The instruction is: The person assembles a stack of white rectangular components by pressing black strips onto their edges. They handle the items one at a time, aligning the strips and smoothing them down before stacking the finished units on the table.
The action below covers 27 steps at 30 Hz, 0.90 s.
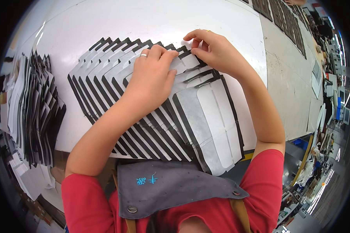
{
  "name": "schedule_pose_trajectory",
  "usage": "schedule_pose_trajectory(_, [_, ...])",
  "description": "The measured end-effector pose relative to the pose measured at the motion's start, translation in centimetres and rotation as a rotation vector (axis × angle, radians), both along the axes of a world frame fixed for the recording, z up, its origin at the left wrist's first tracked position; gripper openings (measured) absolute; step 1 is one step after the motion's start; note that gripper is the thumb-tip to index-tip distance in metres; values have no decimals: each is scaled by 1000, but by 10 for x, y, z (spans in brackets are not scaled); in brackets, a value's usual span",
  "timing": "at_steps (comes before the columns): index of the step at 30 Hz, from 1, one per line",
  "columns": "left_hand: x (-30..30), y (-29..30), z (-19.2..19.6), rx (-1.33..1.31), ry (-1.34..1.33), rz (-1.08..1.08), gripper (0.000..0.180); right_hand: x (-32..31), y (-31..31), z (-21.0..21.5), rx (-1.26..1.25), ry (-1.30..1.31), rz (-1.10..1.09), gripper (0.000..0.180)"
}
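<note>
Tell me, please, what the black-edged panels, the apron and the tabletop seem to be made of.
Black-edged panels: probably fabric with a paper-like or nonwoven backing, matte, judging by the mottled pale faces.
Apron: likely woven cloth, dull dark grey, as its soft, sagging edge suggests.
Tabletop: smooth, slightly glossy white, perhaps laminate or coated board, going by its faint highlights.
</note>
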<state>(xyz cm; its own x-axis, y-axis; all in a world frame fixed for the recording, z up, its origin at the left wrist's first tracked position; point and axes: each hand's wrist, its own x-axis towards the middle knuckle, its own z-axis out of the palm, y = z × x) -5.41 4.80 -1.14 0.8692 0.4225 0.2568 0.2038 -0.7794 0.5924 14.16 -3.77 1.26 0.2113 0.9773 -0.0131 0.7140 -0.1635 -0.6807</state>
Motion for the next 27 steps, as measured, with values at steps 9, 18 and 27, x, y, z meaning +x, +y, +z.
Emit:
schedule_pose_trajectory(9, [8,1,-6,-21,-31,27,29,10,-7,-4,-15,157,54,20])
schedule_pose_trajectory(18, [12,3,-7,-58,-21,2,29,8,-17,-12,100,54,88,19])
schedule_pose_trajectory(27, [14,1,-5,68,35,-7,29,0,-22,-12,130,68,59,21])
